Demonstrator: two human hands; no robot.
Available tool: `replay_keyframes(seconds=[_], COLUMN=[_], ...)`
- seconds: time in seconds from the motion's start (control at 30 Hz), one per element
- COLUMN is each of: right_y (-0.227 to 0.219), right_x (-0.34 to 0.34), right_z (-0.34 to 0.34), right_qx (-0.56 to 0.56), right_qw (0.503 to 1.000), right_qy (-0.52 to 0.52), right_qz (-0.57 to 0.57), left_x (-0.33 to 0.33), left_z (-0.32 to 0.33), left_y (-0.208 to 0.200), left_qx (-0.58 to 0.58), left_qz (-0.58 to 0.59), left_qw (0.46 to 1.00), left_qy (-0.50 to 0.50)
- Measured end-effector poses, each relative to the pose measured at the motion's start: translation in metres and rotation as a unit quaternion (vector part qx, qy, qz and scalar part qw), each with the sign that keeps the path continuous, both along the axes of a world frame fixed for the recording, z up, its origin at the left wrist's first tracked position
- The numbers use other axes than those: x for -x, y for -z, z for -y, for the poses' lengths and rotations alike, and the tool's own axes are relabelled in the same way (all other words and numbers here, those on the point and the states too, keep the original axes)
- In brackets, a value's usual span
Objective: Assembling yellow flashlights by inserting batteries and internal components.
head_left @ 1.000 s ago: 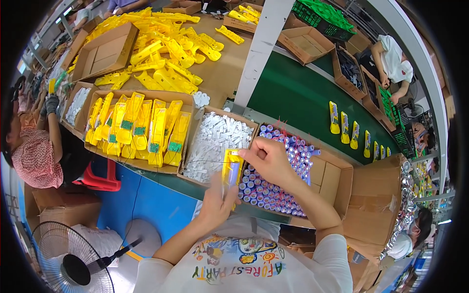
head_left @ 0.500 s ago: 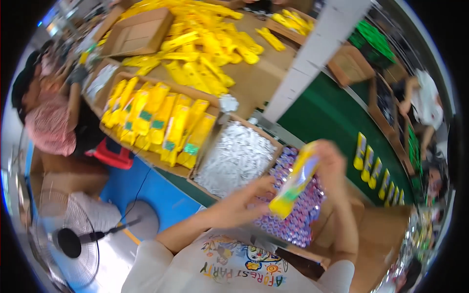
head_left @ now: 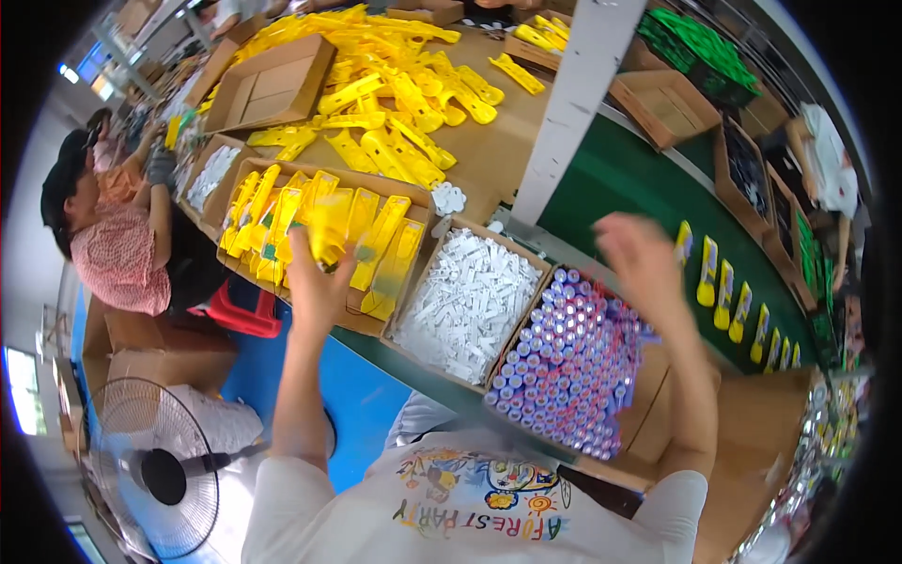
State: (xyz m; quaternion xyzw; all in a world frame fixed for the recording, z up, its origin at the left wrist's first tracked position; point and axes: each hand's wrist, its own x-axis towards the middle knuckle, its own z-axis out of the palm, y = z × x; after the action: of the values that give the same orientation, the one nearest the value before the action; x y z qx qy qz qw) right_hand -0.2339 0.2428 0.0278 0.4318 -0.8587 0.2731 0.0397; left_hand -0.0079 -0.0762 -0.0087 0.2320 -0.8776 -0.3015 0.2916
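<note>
Yellow plastic casing (head_left: 330,222) — newly in left hand (head_left: 317,287), fingers curled round it | right hand (head_left: 645,263) — blurred, half-open, seemingly empty | end casing (head_left: 684,241) on green belt (head_left: 601,179) apparently just laid

My left hand (head_left: 318,287) grips a yellow plastic casing (head_left: 329,224); my right hand (head_left: 641,256) hovers near the purple battery cells (head_left: 564,352).
</note>
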Motion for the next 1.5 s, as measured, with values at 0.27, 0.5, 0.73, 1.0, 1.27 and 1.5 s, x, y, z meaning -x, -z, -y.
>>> replay_keyframes(seconds=[0.27, 0.5, 0.73, 1.0, 1.27, 1.5], right_y=[0.028, 0.005, 0.038, 0.078, 0.060, 0.020], right_x=[-0.113, -0.137, -0.166, -0.052, -0.084, -0.162], right_z=[0.023, 0.019, -0.014, -0.148, -0.130, -0.061], right_qx=[0.083, 0.136, 0.188, -0.090, 0.002, -0.045], right_qw=[0.944, 0.932, 0.982, 0.972, 0.956, 0.969], right_qy=[-0.311, -0.047, -0.005, 0.194, 0.176, -0.102], right_qz=[-0.069, 0.332, 0.024, -0.097, -0.237, -0.220], left_x=[0.008, -0.006, 0.005, 0.011, 0.000, 0.002], left_z=[-0.099, -0.167, -0.184, -0.197, -0.204, -0.202], left_y=[0.008, 0.013, 0.038, 0.033, 0.032, 0.023], left_qx=[-0.768, -0.540, -0.557, -0.538, -0.580, -0.597], left_qz=[0.022, -0.045, -0.022, 0.034, 0.059, 0.108], left_qw=[0.589, 0.776, 0.776, 0.727, 0.677, 0.678], left_qy=[0.250, 0.322, 0.294, 0.425, 0.449, 0.415])
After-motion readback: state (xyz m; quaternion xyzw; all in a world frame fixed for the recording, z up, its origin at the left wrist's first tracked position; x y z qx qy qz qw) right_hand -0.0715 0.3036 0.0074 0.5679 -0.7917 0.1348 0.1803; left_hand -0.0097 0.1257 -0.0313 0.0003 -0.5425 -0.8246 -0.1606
